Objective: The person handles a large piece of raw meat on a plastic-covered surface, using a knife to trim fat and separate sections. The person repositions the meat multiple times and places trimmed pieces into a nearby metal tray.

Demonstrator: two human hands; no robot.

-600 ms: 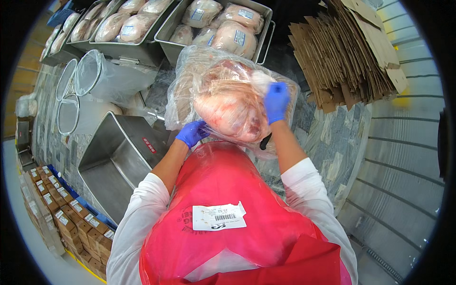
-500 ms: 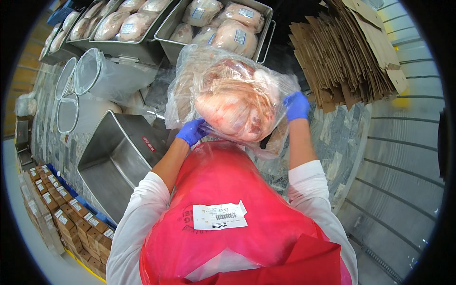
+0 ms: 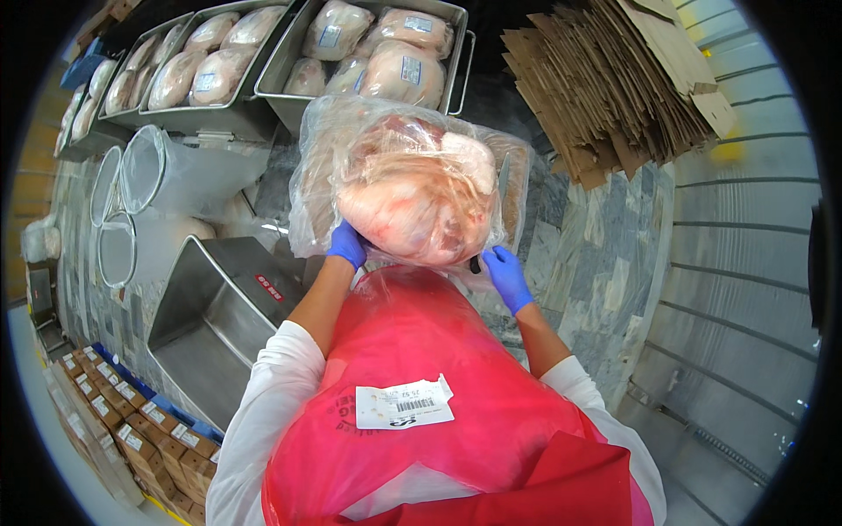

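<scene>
A large piece of raw meat [image 3: 417, 197] sits in front of me inside a clear plastic bag [image 3: 314, 175], its loose film spread out to the left. My left hand [image 3: 347, 244], in a blue glove, is closed on the bag's near left edge, its fingertips partly hidden by the film. At the near right corner, my blue-gloved right hand [image 3: 509, 279] pinches the plastic edge. Close to those fingers shows the black handle of a knife [image 3: 503, 180], whose blade runs along the meat's right side.
Beyond the meat, steel tubs [image 3: 462, 54] hold several bagged, labelled cuts. An open steel bin [image 3: 206, 307] stands left, beside plastic-lined hoops [image 3: 143, 168]. Flat cardboard [image 3: 605, 92] is stacked at far right; boxes [image 3: 140, 438] fill the lower left.
My right hand has come down from the bag's right side to its near right corner. The knife blade has come into sight. My left hand stays at the near left edge.
</scene>
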